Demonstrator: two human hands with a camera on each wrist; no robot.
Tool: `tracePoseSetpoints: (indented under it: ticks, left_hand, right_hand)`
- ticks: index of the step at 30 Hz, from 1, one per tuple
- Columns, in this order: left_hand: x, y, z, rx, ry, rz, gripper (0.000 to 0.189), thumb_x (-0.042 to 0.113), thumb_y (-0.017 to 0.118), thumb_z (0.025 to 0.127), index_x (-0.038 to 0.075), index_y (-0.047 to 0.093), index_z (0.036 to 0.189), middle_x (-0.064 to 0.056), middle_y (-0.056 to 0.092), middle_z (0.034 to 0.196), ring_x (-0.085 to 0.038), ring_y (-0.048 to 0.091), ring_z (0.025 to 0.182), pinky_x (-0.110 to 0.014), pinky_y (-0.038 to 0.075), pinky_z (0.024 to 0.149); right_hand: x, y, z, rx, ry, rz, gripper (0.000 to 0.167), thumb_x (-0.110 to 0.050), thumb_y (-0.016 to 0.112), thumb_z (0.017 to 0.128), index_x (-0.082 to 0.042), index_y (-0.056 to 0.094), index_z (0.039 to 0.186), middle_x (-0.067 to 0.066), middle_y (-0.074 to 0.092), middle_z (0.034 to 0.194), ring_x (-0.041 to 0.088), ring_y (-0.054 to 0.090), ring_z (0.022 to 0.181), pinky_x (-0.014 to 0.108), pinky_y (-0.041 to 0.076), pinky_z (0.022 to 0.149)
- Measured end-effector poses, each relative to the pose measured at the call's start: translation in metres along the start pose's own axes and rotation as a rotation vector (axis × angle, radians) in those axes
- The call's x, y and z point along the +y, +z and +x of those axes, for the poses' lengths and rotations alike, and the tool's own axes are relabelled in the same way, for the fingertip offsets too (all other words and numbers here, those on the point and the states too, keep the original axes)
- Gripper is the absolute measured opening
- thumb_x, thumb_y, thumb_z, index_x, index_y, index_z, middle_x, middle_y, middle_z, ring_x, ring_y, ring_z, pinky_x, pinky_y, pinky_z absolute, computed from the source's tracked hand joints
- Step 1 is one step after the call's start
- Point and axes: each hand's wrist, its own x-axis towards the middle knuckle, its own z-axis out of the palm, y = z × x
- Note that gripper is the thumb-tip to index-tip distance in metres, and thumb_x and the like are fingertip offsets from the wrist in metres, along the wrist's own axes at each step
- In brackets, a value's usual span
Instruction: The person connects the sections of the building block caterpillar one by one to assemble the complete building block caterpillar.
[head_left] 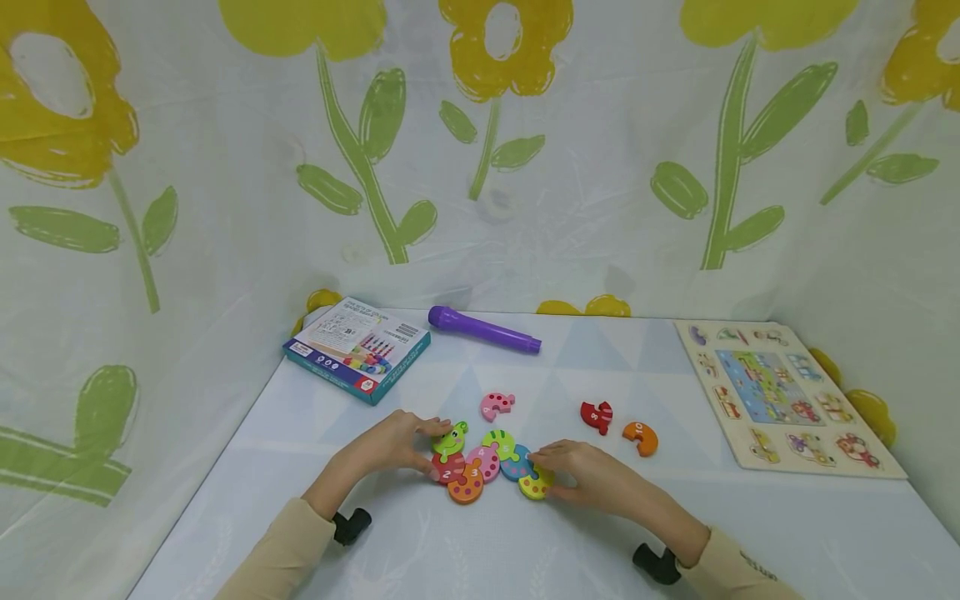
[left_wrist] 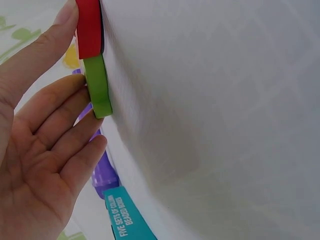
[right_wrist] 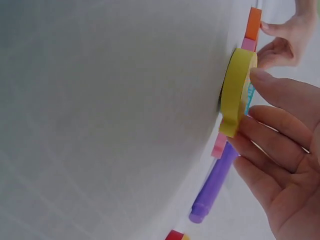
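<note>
Joined puzzle pieces form a numbered caterpillar on the table. At its left end my left hand [head_left: 392, 446] holds the green head piece [head_left: 450, 442] and the red "2" piece [head_left: 447, 469] from the side. In the left wrist view, its thumb touches the red edge and its fingertips meet the green one. An orange "3" piece [head_left: 467, 485], a pink piece [head_left: 483, 461], a green striped piece [head_left: 498, 443] and a blue piece [head_left: 515, 463] follow. My right hand [head_left: 588, 475] pinches the yellow end piece [right_wrist: 236, 90] between thumb and fingers.
Beyond the caterpillar lie loose pink [head_left: 497, 406], red [head_left: 597, 417] and orange [head_left: 641, 437] pieces. A purple toy microphone [head_left: 485, 329] and a flat box [head_left: 358, 346] lie at the back. At right is a wooden picture board [head_left: 787, 400]. Flower-printed cloth [head_left: 585, 208] surrounds the table.
</note>
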Motion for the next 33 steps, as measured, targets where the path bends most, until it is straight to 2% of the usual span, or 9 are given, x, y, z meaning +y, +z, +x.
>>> tracePoseSetpoints:
  ticks: [17, 27, 33]
  left_hand:
    - [0.0, 0.0, -0.001, 0.004, 0.017, -0.013, 0.067, 0.027, 0.085, 0.073, 0.022, 0.059, 0.134, -0.005, 0.052, 0.139, -0.032, 0.043, 0.133, -0.043, 0.046, 0.1]
    - [0.0, 0.0, -0.001, 0.005, 0.0, -0.016, 0.068, 0.029, 0.085, 0.072, 0.024, 0.058, 0.134, -0.001, 0.052, 0.139, -0.03, 0.042, 0.134, -0.041, 0.047, 0.098]
    - [0.001, 0.0, -0.001, 0.005, 0.006, -0.01, 0.068, 0.029, 0.085, 0.072, 0.023, 0.059, 0.134, -0.002, 0.052, 0.139, -0.03, 0.043, 0.133, -0.043, 0.045, 0.1]
  right_hand:
    - [-0.001, 0.001, -0.003, 0.031, 0.004, 0.018, 0.048, -0.018, 0.078, 0.082, -0.007, 0.065, 0.126, 0.003, 0.066, 0.122, 0.023, 0.06, 0.115, 0.036, 0.053, 0.09]
    - [0.005, 0.0, -0.009, 0.076, 0.053, 0.073, 0.042, -0.02, 0.077, 0.084, -0.008, 0.067, 0.123, 0.001, 0.064, 0.126, 0.023, 0.057, 0.119, 0.038, 0.05, 0.095]
    - [0.008, -0.003, -0.011, 0.116, 0.094, 0.104, 0.045, -0.019, 0.077, 0.083, -0.008, 0.065, 0.125, 0.003, 0.064, 0.126, 0.023, 0.058, 0.117, 0.038, 0.052, 0.092]
